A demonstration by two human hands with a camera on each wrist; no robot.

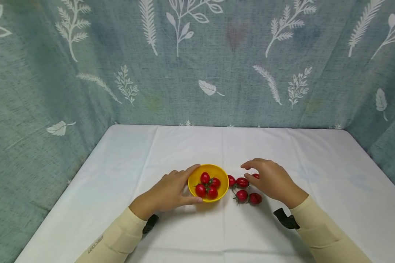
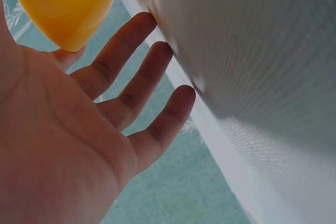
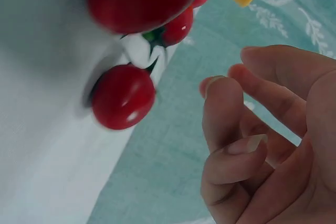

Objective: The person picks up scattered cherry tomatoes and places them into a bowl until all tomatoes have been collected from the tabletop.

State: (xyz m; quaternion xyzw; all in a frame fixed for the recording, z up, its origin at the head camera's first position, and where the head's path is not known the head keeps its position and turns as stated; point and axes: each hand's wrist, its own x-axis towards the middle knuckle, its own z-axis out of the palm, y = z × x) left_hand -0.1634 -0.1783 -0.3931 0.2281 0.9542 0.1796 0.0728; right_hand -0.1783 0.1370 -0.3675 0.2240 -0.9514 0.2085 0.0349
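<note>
A small yellow bowl point(image 1: 226, 190) stands on the white table with several red cherry tomatoes point(image 1: 205, 178) inside. My left hand point(image 1: 171, 190) grips it from the left, index finger at the far rim and thumb at the near rim. In the left wrist view the other fingers point(image 2: 152, 69) stretch out beside the bowl point(image 2: 68, 9), touching the cloth. More cherry tomatoes point(image 1: 241, 195) with green stems lie right of the bowl. Above them my right hand point(image 1: 271, 180) hovers with loosely bent fingers, holding nothing; in its wrist view a tomato point(image 3: 124, 97) lies apart from the fingertips.
A white cloth point(image 1: 135, 149) with fold lines covers the table. Behind it and at both sides hangs a green-blue curtain point(image 1: 171, 91) with white leaf prints. A black strap point(image 1: 286, 219) shows at the right wrist.
</note>
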